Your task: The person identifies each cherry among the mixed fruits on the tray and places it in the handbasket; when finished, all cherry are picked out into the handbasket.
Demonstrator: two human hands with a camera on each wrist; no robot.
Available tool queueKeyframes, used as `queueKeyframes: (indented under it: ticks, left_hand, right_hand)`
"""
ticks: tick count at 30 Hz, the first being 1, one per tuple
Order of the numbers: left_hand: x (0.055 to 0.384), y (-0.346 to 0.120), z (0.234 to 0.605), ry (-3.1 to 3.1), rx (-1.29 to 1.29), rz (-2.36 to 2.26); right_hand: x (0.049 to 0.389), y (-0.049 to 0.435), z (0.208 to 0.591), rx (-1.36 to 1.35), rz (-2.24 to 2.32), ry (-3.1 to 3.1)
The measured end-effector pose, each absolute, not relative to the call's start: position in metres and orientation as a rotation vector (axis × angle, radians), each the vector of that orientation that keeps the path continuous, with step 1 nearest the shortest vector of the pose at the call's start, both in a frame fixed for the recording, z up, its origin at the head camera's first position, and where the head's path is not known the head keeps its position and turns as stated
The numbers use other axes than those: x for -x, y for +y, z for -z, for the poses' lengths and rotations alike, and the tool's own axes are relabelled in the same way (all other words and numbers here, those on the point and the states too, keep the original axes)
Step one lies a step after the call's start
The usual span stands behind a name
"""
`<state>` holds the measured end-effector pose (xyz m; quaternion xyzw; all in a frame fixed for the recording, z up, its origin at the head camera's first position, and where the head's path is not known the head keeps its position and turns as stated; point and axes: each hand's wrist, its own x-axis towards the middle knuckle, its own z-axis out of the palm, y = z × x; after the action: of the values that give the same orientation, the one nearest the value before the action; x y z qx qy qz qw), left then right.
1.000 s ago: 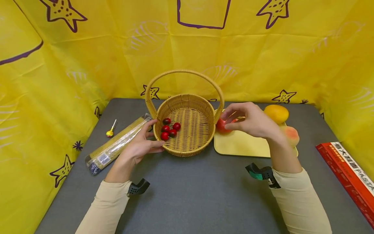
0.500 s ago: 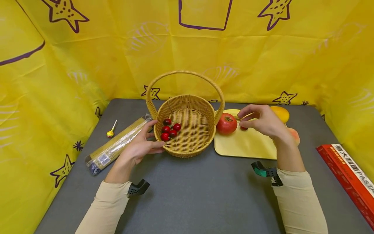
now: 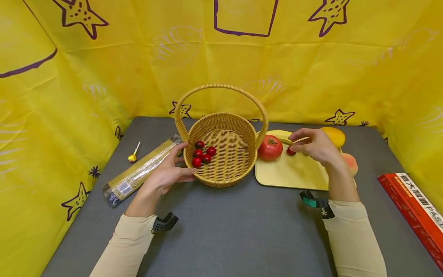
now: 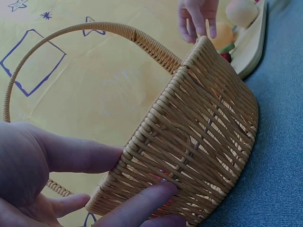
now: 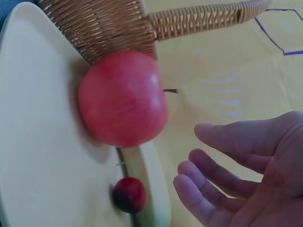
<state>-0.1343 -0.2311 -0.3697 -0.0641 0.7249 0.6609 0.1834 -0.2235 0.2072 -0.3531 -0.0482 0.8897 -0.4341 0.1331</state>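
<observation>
My left hand holds the near-left rim of a round wicker basket with a tall handle. In the left wrist view, two fingertips meet the rim and other fingers lie against the outer weave. Several dark red cherries lie in the basket's left part. My right hand hovers over a yellow tray, its curved fingers apart and its fingertips close above a single cherry. The right wrist view shows nothing between thumb and fingers. A red apple stands between that cherry and the basket.
Behind the cherry lies a banana. A mango and a peach sit at the tray's right side. Left of the basket are a clear-wrapped noodle pack and a lollipop. A red pasta box lies far right.
My right hand has moved right, off the apple, and come down to just above the single cherry. My left hand has stayed at the basket rim.
</observation>
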Motion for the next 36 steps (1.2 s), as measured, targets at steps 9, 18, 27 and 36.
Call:
queueKeyframes:
  ticks: [9, 18, 27, 36]
  left_hand:
    - [0.135, -0.231, 0.37, 2.041, 0.188, -1.864]
    - [0.135, -0.23, 0.369, 2.04, 0.205, -1.864]
    - [0.135, -0.23, 0.369, 2.032, 0.197, -1.87]
    - [0.135, -0.231, 0.369, 2.043, 0.186, -1.856]
  right_hand:
    - [0.228, 0.21, 0.365, 0.145, 1.29, 2.564]
    - [0.232, 0.21, 0.374, 0.123, 1.229, 2.631]
    - [0.233, 0.21, 0.38, 0.104, 1.123, 2.703]
    - [0.233, 0.207, 0.382, 0.182, 1.0, 2.762]
